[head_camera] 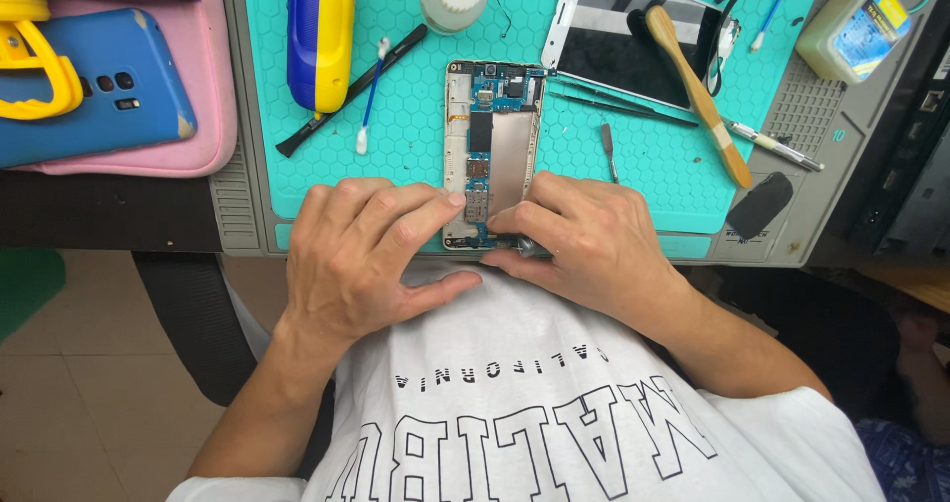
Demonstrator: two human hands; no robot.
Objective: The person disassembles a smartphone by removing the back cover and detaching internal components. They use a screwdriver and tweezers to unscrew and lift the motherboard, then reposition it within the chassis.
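At the far left a blue phone case (94, 91) lies on a pink pad (213, 116), well apart from the work; next, on the teal mat (633, 176), sit a yellow and blue tool (322, 32), a black spudger (346, 96) and a cotton swab (371, 96); the left hand (361, 255) rests at the mat's near edge, its fingers (421, 210) pressed together and laid on the left rim of the opened phone (492, 146), thumb underneath; the phone lies upright in the middle of the mat, circuit boards bare; the right hand (584, 240) closes on its lower right corner, fingertips bunched and pinching there, though what they grip is hidden; to the right lie tweezers (618, 104), a detached screen (633, 37), a wooden brush (698, 91) and a solvent bottle (856, 27); judging from this, too hard a pull at that corner could tear a thin cable or bend the frame, and a slipping finger could smear or knock the exposed board.
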